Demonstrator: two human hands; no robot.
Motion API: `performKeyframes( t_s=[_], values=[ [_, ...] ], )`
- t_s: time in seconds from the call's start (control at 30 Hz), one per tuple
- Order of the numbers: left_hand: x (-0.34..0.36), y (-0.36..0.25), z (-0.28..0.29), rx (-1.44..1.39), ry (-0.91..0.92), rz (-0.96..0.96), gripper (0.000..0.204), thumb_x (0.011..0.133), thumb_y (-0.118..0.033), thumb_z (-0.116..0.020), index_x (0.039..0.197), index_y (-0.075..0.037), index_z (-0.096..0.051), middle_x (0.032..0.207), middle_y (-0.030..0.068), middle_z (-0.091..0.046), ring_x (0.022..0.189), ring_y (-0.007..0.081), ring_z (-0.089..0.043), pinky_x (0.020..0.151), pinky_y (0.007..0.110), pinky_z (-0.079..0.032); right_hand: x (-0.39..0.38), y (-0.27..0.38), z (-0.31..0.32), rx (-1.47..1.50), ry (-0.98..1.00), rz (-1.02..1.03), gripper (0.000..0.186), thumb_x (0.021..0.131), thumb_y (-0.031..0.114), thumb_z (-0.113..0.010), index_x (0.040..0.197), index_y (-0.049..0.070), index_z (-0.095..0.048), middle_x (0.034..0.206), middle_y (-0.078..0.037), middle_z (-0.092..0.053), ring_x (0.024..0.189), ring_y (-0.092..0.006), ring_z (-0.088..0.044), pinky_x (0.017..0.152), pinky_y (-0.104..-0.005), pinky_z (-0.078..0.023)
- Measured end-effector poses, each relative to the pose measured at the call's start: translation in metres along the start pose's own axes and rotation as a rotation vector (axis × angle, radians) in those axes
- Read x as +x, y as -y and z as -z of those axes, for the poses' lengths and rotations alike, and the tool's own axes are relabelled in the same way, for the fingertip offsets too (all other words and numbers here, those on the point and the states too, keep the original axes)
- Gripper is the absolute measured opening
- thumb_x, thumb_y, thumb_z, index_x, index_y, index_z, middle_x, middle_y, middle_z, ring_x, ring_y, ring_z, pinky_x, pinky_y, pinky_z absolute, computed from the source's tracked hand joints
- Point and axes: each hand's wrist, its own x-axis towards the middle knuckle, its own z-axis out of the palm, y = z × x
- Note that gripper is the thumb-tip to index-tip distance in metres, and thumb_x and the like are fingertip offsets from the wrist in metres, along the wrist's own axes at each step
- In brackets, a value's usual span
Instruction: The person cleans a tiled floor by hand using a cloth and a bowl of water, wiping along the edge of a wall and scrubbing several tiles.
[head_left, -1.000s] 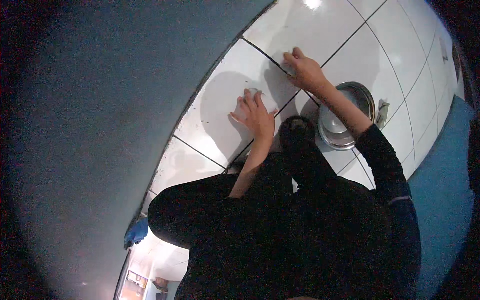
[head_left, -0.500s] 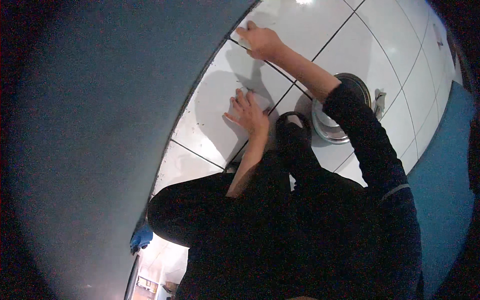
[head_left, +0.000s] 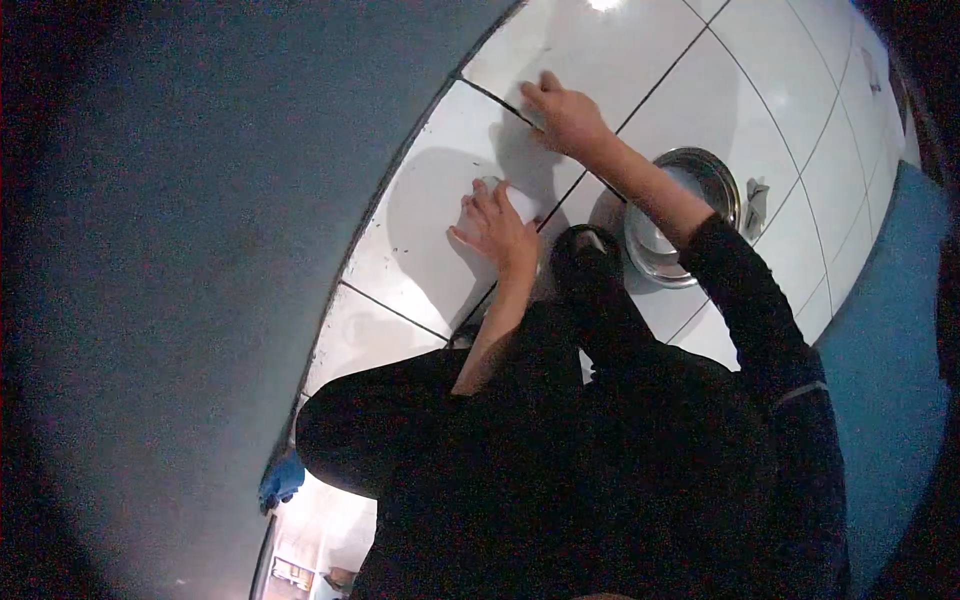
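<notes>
My left hand (head_left: 497, 228) rests on a white floor tile (head_left: 430, 205) with its fingers spread. A brighter white patch shows beside its fingers, and I cannot tell whether it is a thing or light. Farther off and to the right, my right hand (head_left: 570, 118) is closed low over the floor, near a dark joint between tiles. Its fingers curl round something small and pale that is mostly hidden, so its kind does not show. Under my right forearm stands a round metal basin (head_left: 672, 278), partly covered by the arm.
A grey-blue wall (head_left: 220, 240) meets the tiles along a dirty edge on the left. Beyond the basin lies a crumpled grey cloth (head_left: 757, 205). My shoe (head_left: 588, 245) is between my left hand and the basin. Something blue (head_left: 282, 480) sits by the wall, lower left.
My right hand has drawn back from the wall edge, to the right and nearer to me, still closed. The left hand stays almost in place.
</notes>
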Motion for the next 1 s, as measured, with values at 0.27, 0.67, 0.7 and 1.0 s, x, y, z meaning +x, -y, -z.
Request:
performKeyframes(
  t_s=[0.27,0.67,0.7,1.0],
  values=[
    [0.003,-0.003,-0.005,0.064,0.016,0.023,0.078,0.062,-0.033,-0.081,0.127,-0.020,-0.040,0.145,0.0066,-0.027,0.132,0.0340,-0.025,0.095,0.073,-0.018,0.011,0.006,-0.007,0.025,-0.089,-0.008,0.045,0.067,0.013,-0.071,0.105,0.010,-0.045,0.099,-0.015,-0.052,0.072,-0.0359,-0.062,0.058,-0.0450,-0.052],
    [0.001,-0.001,0.004,-0.019,-0.018,-0.022,0.075,0.064,-0.037,-0.079,0.126,-0.021,-0.041,0.145,0.0073,-0.027,0.132,0.0338,-0.025,0.095,0.073,-0.017,-0.053,-0.018,0.000,0.062,-0.086,-0.135,0.047,0.071,0.012,-0.064,0.115,0.011,-0.046,0.104,-0.019,-0.050,0.075,-0.0379,-0.063,0.060,-0.0446,-0.054],
    [0.002,-0.002,0.007,-0.017,-0.001,-0.010,0.075,0.064,-0.037,-0.080,0.126,-0.021,-0.041,0.145,0.0072,-0.028,0.132,0.0337,-0.025,0.095,0.073,-0.017,-0.041,-0.018,-0.002,0.065,-0.087,-0.135,0.047,0.071,0.012,-0.064,0.115,0.011,-0.046,0.104,-0.019,-0.050,0.075,-0.0379,-0.063,0.060,-0.0446,-0.054],
    [0.001,-0.008,0.002,0.043,0.003,0.005,0.076,0.061,-0.038,-0.081,0.125,-0.021,-0.043,0.143,0.0074,-0.029,0.131,0.0337,-0.026,0.096,0.073,-0.016,0.051,-0.037,0.014,-0.010,-0.262,-0.119,0.054,0.068,0.019,-0.071,0.113,0.011,-0.043,0.100,-0.018,-0.052,0.077,-0.0408,-0.061,0.065,-0.0464,-0.053]
  ],
)
